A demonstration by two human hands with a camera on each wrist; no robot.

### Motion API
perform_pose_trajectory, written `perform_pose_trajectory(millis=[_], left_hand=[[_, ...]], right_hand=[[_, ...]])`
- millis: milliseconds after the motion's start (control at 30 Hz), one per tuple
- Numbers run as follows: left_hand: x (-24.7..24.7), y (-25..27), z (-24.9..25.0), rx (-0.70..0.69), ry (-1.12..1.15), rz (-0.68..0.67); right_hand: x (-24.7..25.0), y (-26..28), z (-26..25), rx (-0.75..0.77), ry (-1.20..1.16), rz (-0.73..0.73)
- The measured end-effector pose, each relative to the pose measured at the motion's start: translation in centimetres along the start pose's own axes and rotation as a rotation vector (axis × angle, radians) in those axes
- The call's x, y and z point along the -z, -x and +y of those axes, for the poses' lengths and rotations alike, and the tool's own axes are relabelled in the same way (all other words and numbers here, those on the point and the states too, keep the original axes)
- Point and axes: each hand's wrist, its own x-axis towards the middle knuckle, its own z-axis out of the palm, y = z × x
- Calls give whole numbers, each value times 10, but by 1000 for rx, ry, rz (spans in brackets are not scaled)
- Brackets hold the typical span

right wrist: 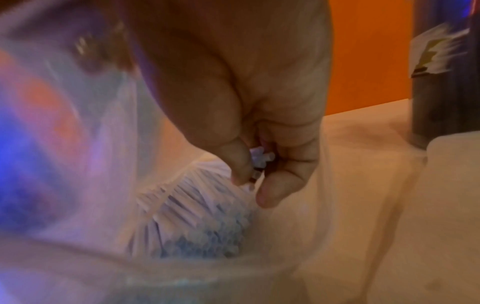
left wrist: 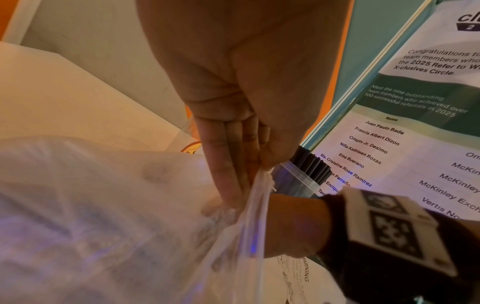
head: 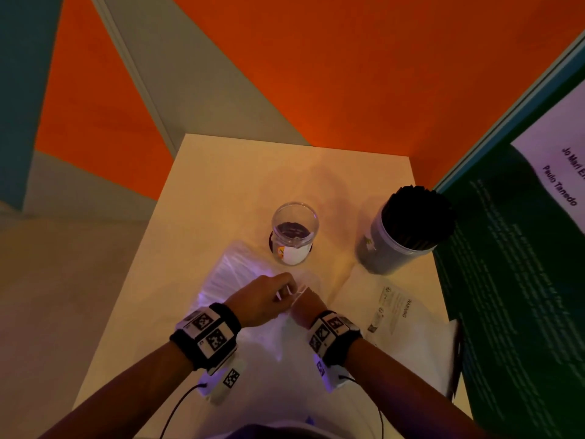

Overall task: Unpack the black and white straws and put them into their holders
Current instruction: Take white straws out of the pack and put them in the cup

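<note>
White straws (right wrist: 197, 205) look light, slippery; right hand (right wrist: 259, 127) pinches a few ends, left hand (left wrist: 233, 115) pinches the bag (left wrist: 103, 205) mouth.

The right wrist view is blurred, so the white straws (right wrist: 197, 207) in the bag smear together. In the head view, the left hand (head: 264, 301) hides the right hand's (head: 305, 307) fingers.

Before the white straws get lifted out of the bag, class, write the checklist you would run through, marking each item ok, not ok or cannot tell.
1. Left hand pinches the bag edge: ok.
2. Right hand grips white straws: ok.
3. Bag mouth wide enough: cannot tell.
4. Clear jar upright, holding no straws: ok.
5. Black straws already in their holder: ok.
6. Straws free of the plastic: not ok.
</note>
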Motion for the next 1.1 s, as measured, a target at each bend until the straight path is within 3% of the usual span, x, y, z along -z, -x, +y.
perform_pose_trajectory(millis=[67,200,333,400,500,600,700,800,867,967,1033,1100], left_hand=[[0,-3,-2,-11,-71,10],[-6,-8,-4,-15,-182,50],[-22,-19,7,-266,-364,163],[-29,-30,20,-345,-416,145],[-38,-48,41,-321,-409,52],[-41,-60,55,-255,-350,63],[-34,-61,57,-250,-225,131],[-17,-58,54,-214,41,181],[-8,-57,54,-236,147,224],[1,-60,58,-279,169,262],[9,-64,58,-298,160,319],[22,-67,52,-226,128,389]], right_hand=[[12,14,8,-5,145,-47],[59,49,39,-38,209,-162],[124,98,68,-47,369,-172],[153,121,72,-14,454,-140],[187,148,66,22,502,-67],[209,163,52,14,428,-17],[220,160,45,9,80,162],[215,152,36,54,-773,466],[204,142,24,100,-1167,492],[182,115,0,229,-1314,403],[181,95,-11,310,-1321,457],[191,75,-15,374,-1343,505]])
